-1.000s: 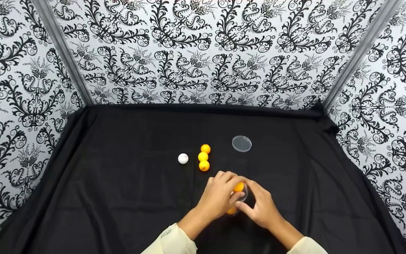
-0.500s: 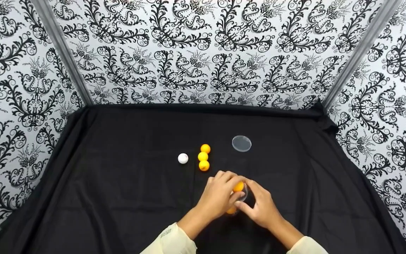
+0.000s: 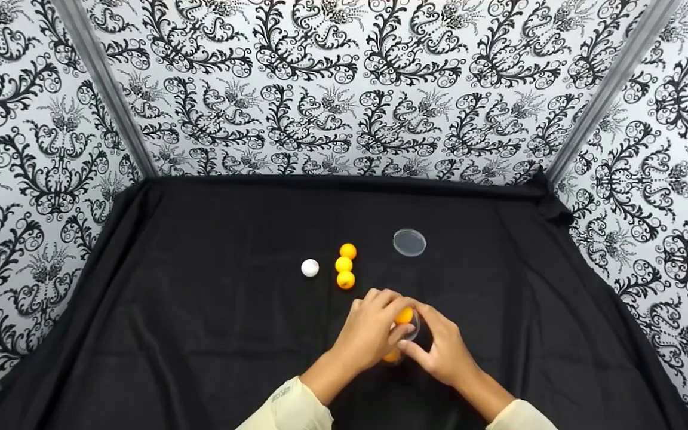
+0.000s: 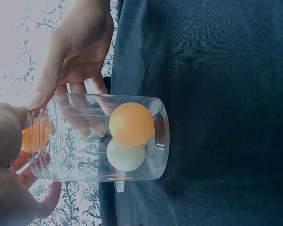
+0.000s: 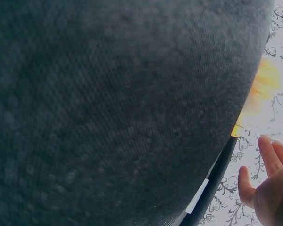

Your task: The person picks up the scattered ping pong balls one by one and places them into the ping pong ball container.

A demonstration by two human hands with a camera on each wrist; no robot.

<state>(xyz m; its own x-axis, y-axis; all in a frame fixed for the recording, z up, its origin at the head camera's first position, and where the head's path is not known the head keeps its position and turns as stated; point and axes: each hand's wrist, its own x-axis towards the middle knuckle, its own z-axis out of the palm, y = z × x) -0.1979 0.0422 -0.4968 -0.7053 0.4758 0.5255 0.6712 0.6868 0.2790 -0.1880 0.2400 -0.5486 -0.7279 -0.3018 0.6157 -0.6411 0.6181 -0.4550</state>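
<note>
A clear plastic jar (image 4: 80,136) stands on the black cloth, its open threaded mouth up. My right hand (image 3: 447,349) grips the jar's side, thumb near the rim. My left hand (image 3: 368,331) is over the mouth, pinching an orange ball (image 3: 404,315) between thumb and fingers. Inside, at the jar's bottom, an orange ball (image 4: 131,124) and a white ball (image 4: 126,154) lie against each other. In the right wrist view, mostly dark cloth shows, with a few fingers (image 5: 270,160) at the lower right.
Beyond the hands, three orange-yellow balls (image 3: 344,264) form a short row on the black cloth (image 3: 230,334). Left of them lies another white ball (image 3: 310,267). A clear round lid (image 3: 409,242) lies farther back, to the right. Patterned walls (image 3: 344,89) enclose the table.
</note>
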